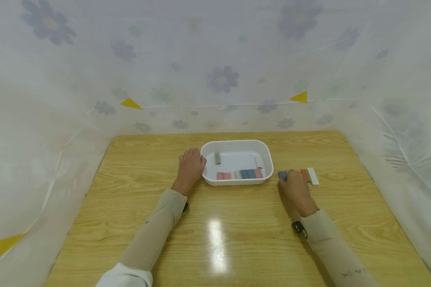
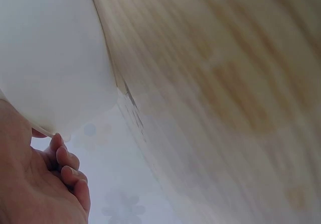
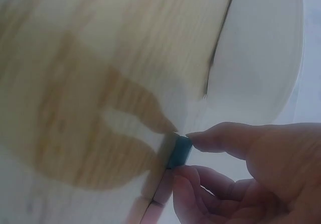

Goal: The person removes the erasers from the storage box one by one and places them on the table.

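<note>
A white plastic tub (image 1: pixel 237 182) stands on the table with several small coloured blocks in it. My left hand (image 1: pixel 191 169) grips the tub's left rim; in the left wrist view its curled fingers (image 2: pixel 69 161) lie against the rim. To the right of the tub, my right hand (image 1: pixel 296 187) pinches a small blue block (image 3: pixel 179 152) between thumb and fingertip. This block is at the end of a row, with pinkish blocks (image 3: pixel 163 188) beside it. Past the hand, the row shows an orange block (image 1: pixel 304 174) and a white block (image 1: pixel 313 176); the hand hides its middle.
Inside the tub, pink blocks (image 1: pixel 224 175), blue blocks (image 1: pixel 248 173) and a whitish block (image 1: pixel 259 162) lie along the near and right sides. A greenish block (image 1: pixel 217 158) is at the left. Flowered sheeting (image 1: pixel 215 115) encloses the wooden table (image 1: pixel 251 239).
</note>
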`<act>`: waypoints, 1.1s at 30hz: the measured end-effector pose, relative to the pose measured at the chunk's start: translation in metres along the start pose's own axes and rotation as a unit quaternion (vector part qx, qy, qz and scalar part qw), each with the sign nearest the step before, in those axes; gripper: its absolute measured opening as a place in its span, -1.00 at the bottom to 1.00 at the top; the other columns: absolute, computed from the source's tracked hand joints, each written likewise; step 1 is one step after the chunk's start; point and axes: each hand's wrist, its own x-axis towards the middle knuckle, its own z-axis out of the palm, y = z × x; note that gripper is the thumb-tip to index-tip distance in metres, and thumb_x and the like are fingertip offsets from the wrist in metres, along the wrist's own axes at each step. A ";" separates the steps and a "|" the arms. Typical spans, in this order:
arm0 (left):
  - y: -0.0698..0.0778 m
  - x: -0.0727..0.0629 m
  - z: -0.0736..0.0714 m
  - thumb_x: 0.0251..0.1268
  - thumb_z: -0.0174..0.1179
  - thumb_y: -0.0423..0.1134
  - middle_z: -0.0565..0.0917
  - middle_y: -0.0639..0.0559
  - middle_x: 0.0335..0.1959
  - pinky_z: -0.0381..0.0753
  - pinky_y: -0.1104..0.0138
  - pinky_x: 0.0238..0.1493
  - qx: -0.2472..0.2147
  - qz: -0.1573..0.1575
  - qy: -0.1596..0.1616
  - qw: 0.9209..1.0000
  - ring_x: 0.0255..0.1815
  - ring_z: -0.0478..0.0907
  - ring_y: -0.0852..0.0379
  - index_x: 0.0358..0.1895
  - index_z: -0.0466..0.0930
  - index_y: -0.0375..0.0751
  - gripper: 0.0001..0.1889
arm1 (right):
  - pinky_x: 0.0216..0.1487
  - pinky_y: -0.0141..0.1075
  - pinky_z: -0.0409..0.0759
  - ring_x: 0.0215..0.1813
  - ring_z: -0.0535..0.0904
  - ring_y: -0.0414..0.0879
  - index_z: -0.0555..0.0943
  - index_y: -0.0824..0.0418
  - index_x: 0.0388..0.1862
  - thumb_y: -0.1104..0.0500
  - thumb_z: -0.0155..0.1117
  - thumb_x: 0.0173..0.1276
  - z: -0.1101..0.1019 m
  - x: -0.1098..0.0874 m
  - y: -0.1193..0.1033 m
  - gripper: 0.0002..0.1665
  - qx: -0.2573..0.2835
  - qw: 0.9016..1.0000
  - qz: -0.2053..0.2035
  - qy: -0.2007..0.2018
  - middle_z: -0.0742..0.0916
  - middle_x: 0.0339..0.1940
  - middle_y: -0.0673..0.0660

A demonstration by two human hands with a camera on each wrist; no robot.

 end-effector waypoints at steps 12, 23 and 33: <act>0.001 -0.001 0.000 0.36 -0.11 -0.15 0.40 -0.05 -0.37 0.23 0.14 -0.21 -0.002 -0.004 0.000 1.000 -0.30 0.33 -0.03 -0.30 0.37 -0.25 -0.79 | -0.61 -0.27 0.28 -0.64 0.32 -0.06 0.28 0.24 -0.70 0.32 0.09 0.22 -0.010 0.002 -0.002 -0.68 -0.044 0.997 -0.034 -0.048 0.39 -0.71 0.09; 0.000 -0.001 -0.002 0.36 -0.10 -0.16 0.38 -0.04 -0.39 0.22 0.14 -0.23 -0.004 -0.004 -0.002 1.000 -0.31 0.32 -0.02 -0.32 0.36 -0.24 -0.79 | -0.53 -0.21 0.50 -0.54 0.53 -0.02 0.58 0.53 -0.30 0.28 0.05 0.29 -0.039 0.001 -0.039 -0.72 -0.048 0.997 -0.062 -0.010 0.65 -0.46 0.31; 0.003 -0.001 -0.003 0.37 -0.12 -0.15 0.41 -0.05 -0.36 0.22 0.14 -0.23 -0.002 -0.009 -0.006 1.000 -0.28 0.33 -0.03 -0.32 0.37 -0.24 -0.78 | -0.40 -0.21 0.51 -0.39 0.54 0.00 0.58 0.44 -0.13 0.19 0.09 0.32 -0.029 0.014 -0.081 -0.68 0.002 0.997 -0.051 -0.050 0.66 -0.31 0.28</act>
